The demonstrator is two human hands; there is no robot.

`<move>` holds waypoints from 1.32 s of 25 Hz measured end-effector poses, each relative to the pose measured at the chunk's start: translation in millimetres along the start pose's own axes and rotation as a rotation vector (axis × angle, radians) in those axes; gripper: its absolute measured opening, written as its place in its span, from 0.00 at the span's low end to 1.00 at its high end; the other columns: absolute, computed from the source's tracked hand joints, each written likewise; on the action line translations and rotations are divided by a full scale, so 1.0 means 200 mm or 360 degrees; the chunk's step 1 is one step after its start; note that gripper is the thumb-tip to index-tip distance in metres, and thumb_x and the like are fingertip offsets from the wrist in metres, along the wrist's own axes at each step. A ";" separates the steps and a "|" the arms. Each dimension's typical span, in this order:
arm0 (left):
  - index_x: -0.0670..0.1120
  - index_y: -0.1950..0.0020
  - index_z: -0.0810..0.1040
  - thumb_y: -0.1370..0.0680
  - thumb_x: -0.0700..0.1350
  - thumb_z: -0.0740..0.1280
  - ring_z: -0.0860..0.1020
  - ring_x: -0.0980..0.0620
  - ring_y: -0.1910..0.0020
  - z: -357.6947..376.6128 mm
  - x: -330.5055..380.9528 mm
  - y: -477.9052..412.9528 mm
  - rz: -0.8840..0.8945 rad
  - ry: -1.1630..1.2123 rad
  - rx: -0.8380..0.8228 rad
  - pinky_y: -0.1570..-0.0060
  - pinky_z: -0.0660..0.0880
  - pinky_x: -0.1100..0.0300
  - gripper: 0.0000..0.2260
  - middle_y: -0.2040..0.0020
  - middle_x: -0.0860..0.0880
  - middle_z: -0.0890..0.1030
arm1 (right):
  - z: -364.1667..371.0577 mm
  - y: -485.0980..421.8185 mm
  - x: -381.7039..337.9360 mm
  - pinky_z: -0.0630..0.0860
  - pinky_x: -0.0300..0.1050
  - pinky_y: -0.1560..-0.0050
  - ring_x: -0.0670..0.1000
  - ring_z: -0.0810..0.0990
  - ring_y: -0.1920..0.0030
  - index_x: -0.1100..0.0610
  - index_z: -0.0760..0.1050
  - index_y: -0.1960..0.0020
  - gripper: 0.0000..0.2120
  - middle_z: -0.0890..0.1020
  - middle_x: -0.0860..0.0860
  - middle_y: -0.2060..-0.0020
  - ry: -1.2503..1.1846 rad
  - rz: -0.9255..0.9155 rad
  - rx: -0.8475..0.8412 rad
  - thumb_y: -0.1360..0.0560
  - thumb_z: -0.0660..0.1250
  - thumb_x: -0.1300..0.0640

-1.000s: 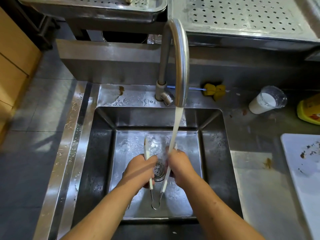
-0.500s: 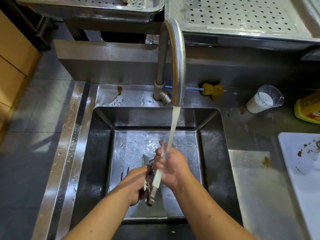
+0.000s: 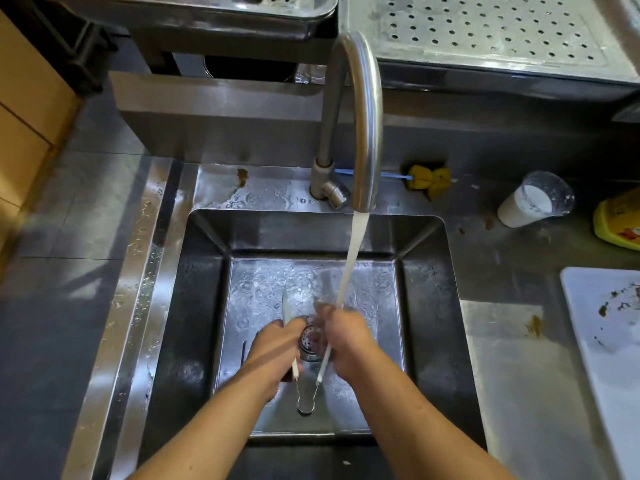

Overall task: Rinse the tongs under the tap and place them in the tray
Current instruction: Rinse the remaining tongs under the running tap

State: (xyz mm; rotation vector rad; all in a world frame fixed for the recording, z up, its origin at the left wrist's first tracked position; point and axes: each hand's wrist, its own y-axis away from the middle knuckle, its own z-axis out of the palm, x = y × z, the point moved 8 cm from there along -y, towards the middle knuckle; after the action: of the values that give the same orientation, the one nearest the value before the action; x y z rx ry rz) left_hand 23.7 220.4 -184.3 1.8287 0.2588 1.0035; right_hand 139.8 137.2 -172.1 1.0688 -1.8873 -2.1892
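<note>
The tongs have white arms and a metal loop at the near end, spread open over the sink drain. My left hand grips the left arm, whose white tip sticks up past my fingers. My right hand grips the right arm, right under the water stream falling from the curved steel tap. A perforated steel tray sits on the shelf at the back right, another tray at the back left.
A yellow sponge brush, a plastic cup of white liquid and a yellow container stand on the counter right of the tap. A soiled white cutting board lies at the right edge. Grey floor is left of the sink.
Half a second ago the tongs were held closed together in both hands; now they are spread apart, one arm in each hand, as they were a second ago.
</note>
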 end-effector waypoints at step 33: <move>0.41 0.50 0.85 0.25 0.43 0.76 0.83 0.49 0.70 0.34 0.11 -0.04 -0.0105 -0.0238 -0.0446 0.56 0.87 0.49 0.08 0.68 0.46 0.86 | -0.32 0.20 0.21 0.72 0.42 0.80 0.49 0.78 0.78 0.57 0.80 0.50 0.19 0.80 0.50 0.72 0.0636 -0.0129 -0.0017 0.20 0.65 0.41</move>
State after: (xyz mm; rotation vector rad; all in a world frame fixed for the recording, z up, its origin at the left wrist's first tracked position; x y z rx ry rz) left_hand 88.2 192.2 -191.0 1.6187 0.0816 0.8088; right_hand 127.5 52.9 -155.3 1.4720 -1.6786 -1.8398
